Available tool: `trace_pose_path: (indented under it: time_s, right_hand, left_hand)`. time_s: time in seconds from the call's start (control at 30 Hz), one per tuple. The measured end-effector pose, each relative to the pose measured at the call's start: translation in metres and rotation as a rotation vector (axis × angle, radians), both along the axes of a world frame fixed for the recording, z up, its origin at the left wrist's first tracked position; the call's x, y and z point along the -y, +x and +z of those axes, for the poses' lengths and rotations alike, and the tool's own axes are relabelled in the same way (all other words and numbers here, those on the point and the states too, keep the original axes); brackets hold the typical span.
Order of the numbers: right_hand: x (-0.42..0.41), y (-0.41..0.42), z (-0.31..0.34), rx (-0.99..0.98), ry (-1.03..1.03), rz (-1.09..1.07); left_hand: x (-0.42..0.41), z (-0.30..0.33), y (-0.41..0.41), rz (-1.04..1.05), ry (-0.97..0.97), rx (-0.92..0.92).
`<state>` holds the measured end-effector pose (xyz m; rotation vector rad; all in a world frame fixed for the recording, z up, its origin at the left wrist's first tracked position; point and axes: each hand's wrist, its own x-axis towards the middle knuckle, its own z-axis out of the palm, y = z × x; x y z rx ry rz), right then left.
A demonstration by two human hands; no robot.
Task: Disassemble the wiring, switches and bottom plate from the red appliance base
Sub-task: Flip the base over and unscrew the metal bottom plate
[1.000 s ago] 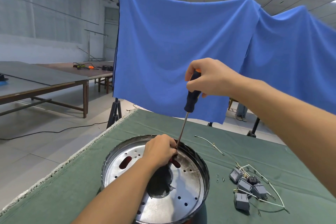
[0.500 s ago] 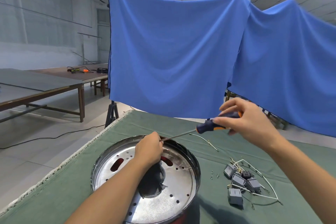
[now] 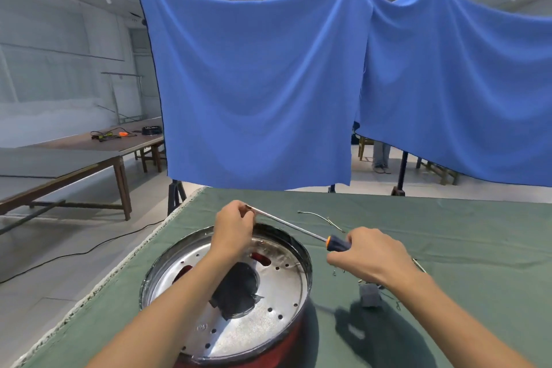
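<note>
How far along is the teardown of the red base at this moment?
Done: a grey switch and a loose wire already lie on the green cloth. In hand: the right hand grips the screwdriver handle, held level, while the left hand pinches at its tip, probably taking off a screw. Left: the metal plate sits in the red base.

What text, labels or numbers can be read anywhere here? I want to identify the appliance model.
No text here can be read.
Small stamped mark on the silver bottom plate of the red appliance base: too small and blurred to read.
Screwdriver, grey switch block, green table cover: no lettering visible.
</note>
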<state>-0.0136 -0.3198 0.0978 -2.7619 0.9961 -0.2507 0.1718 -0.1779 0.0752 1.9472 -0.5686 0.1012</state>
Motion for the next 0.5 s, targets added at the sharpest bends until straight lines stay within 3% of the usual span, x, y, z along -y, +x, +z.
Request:
trace_pose_path:
  time_s: [0.1, 0.2, 0.27, 0.5]
  right_hand:
    - [0.005, -0.008, -0.012, 0.184, 0.097, -0.048]
    - [0.004, -0.010, -0.022, 0.563, 0.513, 0.108]
    - [-0.002, -0.008, -0.026, 0.741, 0.666, 0.215]
    - [-0.019, -0.006, -0.019, 0.971, 0.793, 0.391]
  left_hand:
    - [-0.005, 0.019, -0.009, -0.016, -0.099, -0.065]
    - [-0.005, 0.035, -0.034, -0.157, -0.097, -0.100]
    - [-0.001, 0.041, -0.057, -0.258, -0.117, -0.126]
    - [0.012, 0.037, -0.102, -0.322, -0.131, -0.176]
